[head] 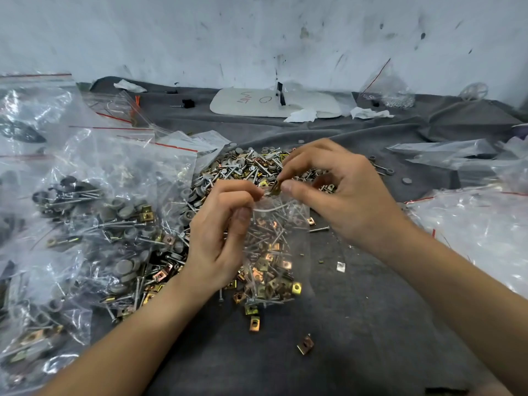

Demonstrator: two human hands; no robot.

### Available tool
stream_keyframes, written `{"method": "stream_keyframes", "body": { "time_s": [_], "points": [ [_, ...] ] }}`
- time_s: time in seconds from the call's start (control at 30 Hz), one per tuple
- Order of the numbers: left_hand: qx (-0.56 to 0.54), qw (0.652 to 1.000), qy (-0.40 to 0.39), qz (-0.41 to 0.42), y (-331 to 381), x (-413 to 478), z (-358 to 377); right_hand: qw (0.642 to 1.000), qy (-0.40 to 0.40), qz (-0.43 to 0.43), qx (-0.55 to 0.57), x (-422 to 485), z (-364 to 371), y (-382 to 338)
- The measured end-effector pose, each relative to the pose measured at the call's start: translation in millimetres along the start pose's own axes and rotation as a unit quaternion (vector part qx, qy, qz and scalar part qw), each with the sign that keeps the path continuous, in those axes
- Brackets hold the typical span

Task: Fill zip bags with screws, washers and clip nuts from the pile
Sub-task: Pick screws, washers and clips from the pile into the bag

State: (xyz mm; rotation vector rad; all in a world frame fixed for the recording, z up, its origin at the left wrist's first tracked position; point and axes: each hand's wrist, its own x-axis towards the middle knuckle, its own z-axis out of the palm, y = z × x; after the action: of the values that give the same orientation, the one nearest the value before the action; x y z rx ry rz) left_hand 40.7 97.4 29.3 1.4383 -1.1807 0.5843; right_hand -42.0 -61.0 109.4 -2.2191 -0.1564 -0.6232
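A clear zip bag hangs in front of me, partly filled with screws and brass clip nuts. My left hand grips its top edge on the left side and holds the mouth open. My right hand pinches a brass clip nut between thumb and forefinger right at the bag's mouth. Behind both hands lies the pile of screws, grey washers and clip nuts on a grey cloth.
Several filled zip bags are heaped on the left. Empty bags lie on the right. Loose clip nuts are scattered on the cloth near me. A white board and paper scraps sit by the back wall.
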Motion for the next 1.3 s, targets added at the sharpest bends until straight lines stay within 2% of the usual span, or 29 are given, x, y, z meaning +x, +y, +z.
{"method": "stream_keyframes", "body": {
  "time_s": [0.1, 0.2, 0.27, 0.43, 0.6, 0.67, 0.77, 0.83, 0.9, 1.07, 1.3],
  "points": [
    [-0.002, 1.0, 0.002, -0.001, 1, 0, -1, 1.0, -0.008, 0.002, -0.004, 0, -4, 3],
    [0.005, 1.0, 0.007, -0.004, 0, 1, -1, 0.998, 0.054, 0.029, 0.027, 3, -11, 15],
    [0.01, 1.0, 0.014, -0.008, 0, 2, 0, 0.995, 0.085, 0.061, 0.0, 4, -12, 32],
    [0.003, 0.999, 0.036, -0.035, -4, 1, 0, 0.968, 0.004, 0.202, -0.147, -5, -4, 89],
    [-0.006, 0.996, 0.055, -0.071, -6, 0, 0, 0.941, -0.019, 0.256, -0.22, -14, -6, 120],
    [-0.003, 0.996, 0.056, -0.068, -6, 1, 0, 0.937, -0.008, 0.257, -0.237, -12, -6, 125],
    [0.002, 0.996, 0.057, -0.067, -6, 1, -1, 0.952, 0.009, 0.22, -0.214, -9, -8, 121],
    [0.005, 0.996, 0.057, -0.069, -6, 1, -1, 0.957, -0.043, 0.163, -0.235, -9, -5, 117],
    [0.008, 0.996, 0.057, -0.07, -6, 0, 0, 0.944, -0.101, 0.131, -0.285, -11, 0, 115],
    [0.011, 0.997, 0.049, -0.058, -6, 2, 1, 0.915, -0.075, 0.146, -0.368, -12, 5, 111],
    [0.019, 0.998, 0.041, -0.041, -6, 3, 0, 0.92, -0.07, 0.156, -0.354, -13, 8, 110]
  ]
}}
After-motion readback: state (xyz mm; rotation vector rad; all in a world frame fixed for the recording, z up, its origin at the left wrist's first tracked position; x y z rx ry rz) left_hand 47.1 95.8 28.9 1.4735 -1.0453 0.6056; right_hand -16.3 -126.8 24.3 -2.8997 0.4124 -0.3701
